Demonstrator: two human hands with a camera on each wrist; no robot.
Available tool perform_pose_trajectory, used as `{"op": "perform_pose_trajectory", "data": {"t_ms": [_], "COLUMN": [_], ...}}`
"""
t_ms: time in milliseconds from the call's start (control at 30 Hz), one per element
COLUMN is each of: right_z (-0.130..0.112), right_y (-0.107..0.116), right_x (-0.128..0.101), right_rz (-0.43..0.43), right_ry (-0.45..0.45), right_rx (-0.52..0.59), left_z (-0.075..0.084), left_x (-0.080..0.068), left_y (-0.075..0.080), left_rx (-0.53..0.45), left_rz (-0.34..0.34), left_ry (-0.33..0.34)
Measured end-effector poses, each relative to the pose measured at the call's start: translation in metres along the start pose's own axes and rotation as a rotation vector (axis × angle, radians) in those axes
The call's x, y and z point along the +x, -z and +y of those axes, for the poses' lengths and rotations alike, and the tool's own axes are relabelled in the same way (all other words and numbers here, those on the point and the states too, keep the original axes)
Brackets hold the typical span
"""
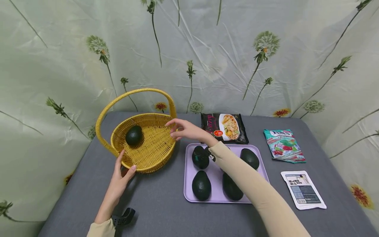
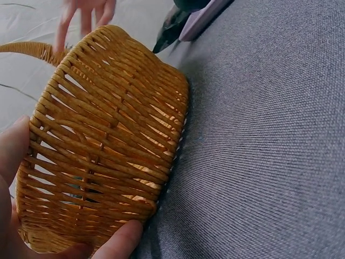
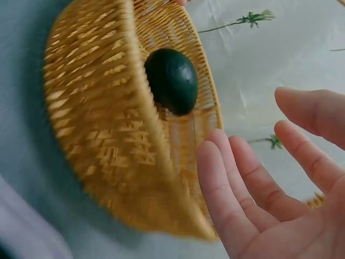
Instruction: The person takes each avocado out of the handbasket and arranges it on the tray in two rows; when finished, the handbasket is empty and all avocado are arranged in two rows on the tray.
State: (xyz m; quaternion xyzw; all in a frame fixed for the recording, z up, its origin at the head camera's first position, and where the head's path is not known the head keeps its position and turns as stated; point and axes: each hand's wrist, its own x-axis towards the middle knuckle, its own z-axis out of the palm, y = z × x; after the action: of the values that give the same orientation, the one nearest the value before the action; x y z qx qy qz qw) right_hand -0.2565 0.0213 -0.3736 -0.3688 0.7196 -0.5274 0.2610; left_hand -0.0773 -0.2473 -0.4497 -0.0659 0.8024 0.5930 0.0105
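A yellow wicker basket (image 1: 154, 161) with a tall handle stands at the left of the table, holding one dark green avocado (image 1: 134, 135). My left hand (image 1: 120, 179) touches the basket's near left side, its thumb and fingers spread against the rim and outer wall (image 2: 108, 140). Over the basket's right rim is my right hand (image 1: 185, 129), fingers apart and slightly bent, with nothing in them. In the right wrist view that hand (image 3: 269, 199) is beside the rim, apart from the avocado (image 3: 172, 81). Several more avocados (image 1: 201, 185) lie on a lilac tray (image 1: 188, 177), partly hidden by my right arm.
A black noodle packet (image 1: 228, 127) lies behind the tray. To the right are a green candy bag (image 1: 283, 145) and a white packet with a printed label (image 1: 303, 190). A floral curtain (image 1: 213, 65) hangs behind the grey table (image 1: 160, 210).
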Motion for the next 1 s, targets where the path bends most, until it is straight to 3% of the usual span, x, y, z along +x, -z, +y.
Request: {"op": "perform_pose_trajectory", "data": {"t_ms": [467,667,867,1000], "right_z": [-0.005,-0.004,-0.003,-0.004], "right_y": [-0.054,-0.077,-0.094,-0.101], "right_x": [0.082,0.097,0.108,0.111], "right_rz": [-0.034,0.012,-0.013,-0.027], "right_ry": [-0.176,-0.23,-0.201,-0.226], "right_rx": [-0.012,-0.099,-0.222,-0.299], "left_z": [0.004,0.004,0.005,0.004], "left_x": [0.002,0.001,0.0,0.001], "left_y": [0.0,0.0,0.001,-0.001], "left_rx": [-0.007,-0.018,-0.021,-0.02], "left_rz": [0.005,0.002,0.001,-0.001], "left_ry": [0.008,0.028,0.034,0.02]}}
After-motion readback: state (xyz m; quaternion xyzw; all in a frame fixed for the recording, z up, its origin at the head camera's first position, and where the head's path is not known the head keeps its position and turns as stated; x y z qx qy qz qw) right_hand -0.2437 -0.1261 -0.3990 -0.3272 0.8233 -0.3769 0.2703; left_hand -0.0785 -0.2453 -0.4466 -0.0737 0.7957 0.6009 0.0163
